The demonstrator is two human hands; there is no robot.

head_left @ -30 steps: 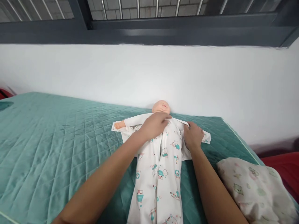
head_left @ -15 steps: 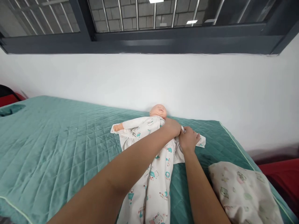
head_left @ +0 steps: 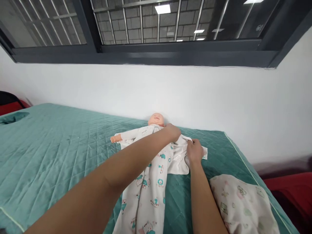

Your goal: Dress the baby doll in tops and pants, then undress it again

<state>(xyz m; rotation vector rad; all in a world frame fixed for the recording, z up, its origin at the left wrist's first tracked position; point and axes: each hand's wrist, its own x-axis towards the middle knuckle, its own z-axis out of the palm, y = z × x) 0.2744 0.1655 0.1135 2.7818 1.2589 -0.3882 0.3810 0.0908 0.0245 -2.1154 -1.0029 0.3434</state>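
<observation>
A baby doll (head_left: 156, 119) lies on its back on a teal quilted mattress (head_left: 60, 143), head toward the white wall. It wears a white sleepsuit (head_left: 151, 182) printed with small animals. My left hand (head_left: 172, 132) rests on the doll's chest near the collar, fingers curled onto the cloth. My right hand (head_left: 194, 151) grips the open right flap of the sleepsuit (head_left: 179, 161), which is turned outward showing its plain white inside. The doll's bare hand (head_left: 113, 139) sticks out from the left sleeve.
A folded cloth with a pale animal print (head_left: 240, 203) lies on the mattress at the lower right. The white wall (head_left: 219, 104) runs just behind the doll's head, under a barred window (head_left: 156, 22). Red furniture (head_left: 292, 191) stands beyond the mattress's right edge.
My left hand slid from the doll's chest centre toward its right shoulder. My right hand pulled the right flap outward, opening the sleepsuit. The view tilted upward.
</observation>
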